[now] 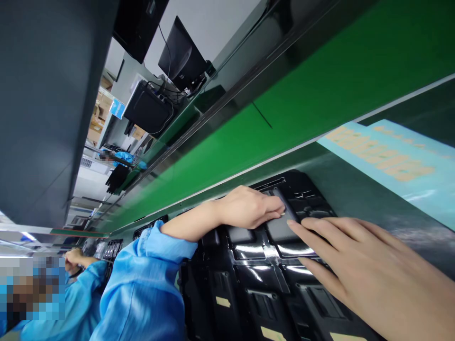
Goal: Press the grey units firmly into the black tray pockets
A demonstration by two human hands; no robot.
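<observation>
Ideally, both flat, empty hands, left hand (249, 207) and right hand (369, 270), press the dark part (280, 226) evenly into the tray (256, 284).

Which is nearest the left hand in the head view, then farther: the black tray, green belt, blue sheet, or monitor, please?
From the left hand:
1. Black tray, touched underneath.
2. Green belt, just beyond.
3. Blue sheet, right.
4. Monitor, far back.

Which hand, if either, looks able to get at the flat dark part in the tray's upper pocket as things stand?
Probably both: the left hand already rests on the flat dark part in the black tray, and the right hand touches its edge; nothing covers it.
</observation>
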